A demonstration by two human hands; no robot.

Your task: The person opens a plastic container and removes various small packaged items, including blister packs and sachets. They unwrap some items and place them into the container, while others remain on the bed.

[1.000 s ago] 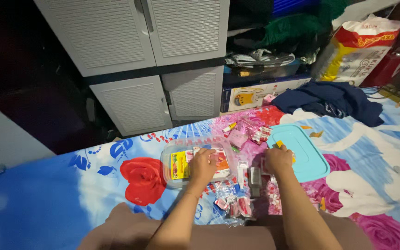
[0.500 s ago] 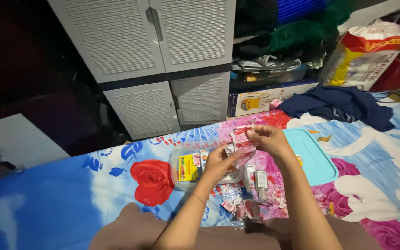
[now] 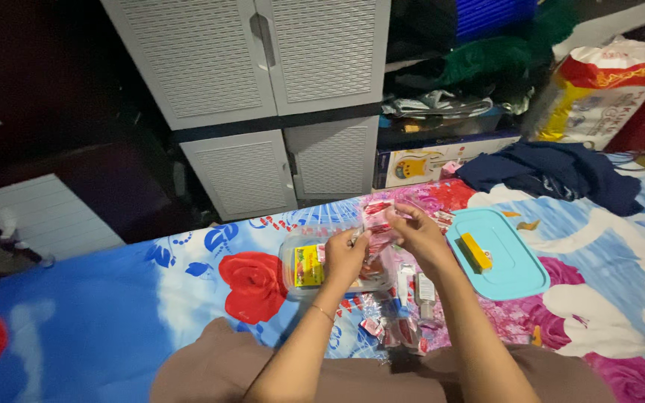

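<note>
1. We see the person's left hand (image 3: 345, 257) raised over the clear plastic container (image 3: 293, 287), its fingers pinched on one edge of a clear packet of small red and white items (image 3: 377, 224).
2. The right hand (image 3: 416, 235) meets it from the other side, and its fingers are closed on the same packet, so both hands hold it between them, lifted just above the container's right end.
3. The container rests on the bed sheet (image 3: 113, 313), which is printed with blue and large red and pink flowers; inside it we make out a yellow and red label, with other contents too blurred to tell.
4. Just right of the container, below the right wrist, small bottles with white labels (image 3: 421, 287) lie on the sheet.
5. Nearer the person, a loose heap of red and white wrapped pieces (image 3: 391, 332) lies by the knees.
6. To the right of the hands a turquoise lid (image 3: 513, 272) lies flat, with a small yellow bar (image 3: 476, 251) on it.
7. Farther back a dark blue cloth (image 3: 554, 172) is bunched on the bed.
8. Beyond the bed's edge stands a grey cabinet (image 3: 263, 89) with its doors shut.
</note>
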